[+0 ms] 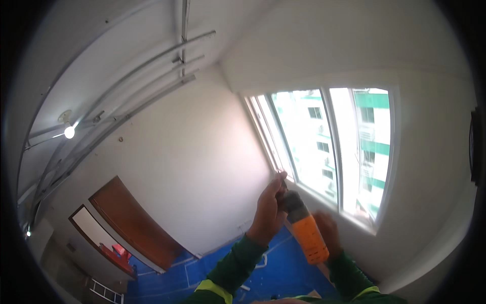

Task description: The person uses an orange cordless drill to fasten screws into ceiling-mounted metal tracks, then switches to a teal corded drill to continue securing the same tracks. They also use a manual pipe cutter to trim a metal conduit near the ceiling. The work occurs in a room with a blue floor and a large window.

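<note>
An orange and black power drill [309,238] is held up in front of me, its dark front end tilted up and away toward the window corner. My left hand [269,206] is closed at that front end, thumb and fingertips pinched around a thin dark bit [281,178]. Behind the orange body, my right hand [326,227] wraps the drill's grip on the right side. It is partly hidden by the tool and smeared by motion. Both forearms wear dark green sleeves with yellow-green bands.
A white-framed window [336,152] stands ahead to the right. Metal ceiling channels [136,76] and a lit bulb [69,132] hang at upper left. Below, a brown door [131,218] stands at left, blue sheeting [202,276] covers the floor, and a ladder [105,291] is at lower left.
</note>
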Available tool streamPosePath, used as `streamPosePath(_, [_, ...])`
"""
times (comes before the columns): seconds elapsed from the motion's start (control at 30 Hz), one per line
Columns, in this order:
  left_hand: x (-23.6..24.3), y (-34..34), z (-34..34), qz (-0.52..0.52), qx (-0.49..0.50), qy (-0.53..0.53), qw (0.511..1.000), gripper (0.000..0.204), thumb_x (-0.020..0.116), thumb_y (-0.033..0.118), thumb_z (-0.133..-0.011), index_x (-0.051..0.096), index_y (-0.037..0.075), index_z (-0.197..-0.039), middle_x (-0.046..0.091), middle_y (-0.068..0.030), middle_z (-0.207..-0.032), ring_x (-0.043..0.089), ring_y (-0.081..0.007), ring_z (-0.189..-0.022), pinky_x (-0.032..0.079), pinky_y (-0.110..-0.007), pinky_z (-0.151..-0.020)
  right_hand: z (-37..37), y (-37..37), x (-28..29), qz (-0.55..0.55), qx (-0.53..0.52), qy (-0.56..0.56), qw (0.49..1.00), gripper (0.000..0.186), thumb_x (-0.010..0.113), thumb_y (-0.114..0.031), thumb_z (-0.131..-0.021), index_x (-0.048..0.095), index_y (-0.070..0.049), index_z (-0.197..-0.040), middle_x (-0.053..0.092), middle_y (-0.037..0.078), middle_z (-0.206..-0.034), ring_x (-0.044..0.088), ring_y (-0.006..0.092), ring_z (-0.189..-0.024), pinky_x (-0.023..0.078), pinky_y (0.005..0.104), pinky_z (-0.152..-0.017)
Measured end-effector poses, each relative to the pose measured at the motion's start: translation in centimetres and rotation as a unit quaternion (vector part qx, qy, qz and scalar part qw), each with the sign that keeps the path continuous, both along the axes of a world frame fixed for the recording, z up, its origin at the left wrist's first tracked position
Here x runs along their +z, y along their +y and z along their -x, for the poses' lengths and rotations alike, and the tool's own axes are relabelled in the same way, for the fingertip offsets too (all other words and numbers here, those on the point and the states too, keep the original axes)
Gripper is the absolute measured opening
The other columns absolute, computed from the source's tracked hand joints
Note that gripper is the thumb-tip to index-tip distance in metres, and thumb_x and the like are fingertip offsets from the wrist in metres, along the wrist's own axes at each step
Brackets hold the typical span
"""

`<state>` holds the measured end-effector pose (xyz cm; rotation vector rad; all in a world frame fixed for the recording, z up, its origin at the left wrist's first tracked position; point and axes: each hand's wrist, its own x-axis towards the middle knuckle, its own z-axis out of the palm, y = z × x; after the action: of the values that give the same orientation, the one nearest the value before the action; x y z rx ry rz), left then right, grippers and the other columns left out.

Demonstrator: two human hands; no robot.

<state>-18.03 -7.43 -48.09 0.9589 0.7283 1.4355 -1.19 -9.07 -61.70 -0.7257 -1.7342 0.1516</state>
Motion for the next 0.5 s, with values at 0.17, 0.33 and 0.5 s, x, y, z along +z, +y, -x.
streamPosePath(0.17, [8.6, 1.3, 0.5, -0.181, 0.01, 0.153, 0.971, 0.037, 0.056, 0.033, -0.114, 0.063, 0.001, -0.13, 0.041, 0.007, -0.081, 0.04, -0.0045, -0.068, 0.041, -0.024, -0.064, 0.8, 5.5, 5.7, -0.058, 0.064, 0.091, 0.992, 0.035, 0.081, -0.013, -0.081, 0.065, -0.009, -0.113, 0.066, 0.009, -0.095, 0.065, 0.0312, -0.08, 0.051, 0.042, -0.078])
streamPosePath(0.33, [21.8, 1.1, 0.4, -0.326, 0.114, 0.337, 0.876, 0.033, 0.06, 0.034, -0.11, 0.075, 0.006, -0.119, 0.038, 0.0089, -0.07, 0.031, -0.0033, -0.06, 0.028, -0.023, -0.055, 0.8, 8.0, 17.7, -0.142, 0.145, 0.152, 0.967, 0.039, 0.082, -0.013, -0.082, 0.064, -0.007, -0.116, 0.065, 0.008, -0.095, 0.068, 0.0278, -0.084, 0.056, 0.0398, -0.075])
streamPosePath(0.5, [35.7, 1.3, -1.4, -0.402, 0.192, 0.459, 0.768, 0.039, 0.062, 0.036, -0.109, 0.072, 0.001, -0.124, 0.027, 0.0109, -0.07, 0.026, -0.0042, -0.061, 0.026, -0.025, -0.058, 2.5, 13.8, 30.4, -0.318, 0.182, 0.217, 0.905, 0.036, 0.083, -0.009, -0.082, 0.063, -0.005, -0.112, 0.068, 0.008, -0.097, 0.073, 0.0223, -0.077, 0.061, 0.0334, -0.07])
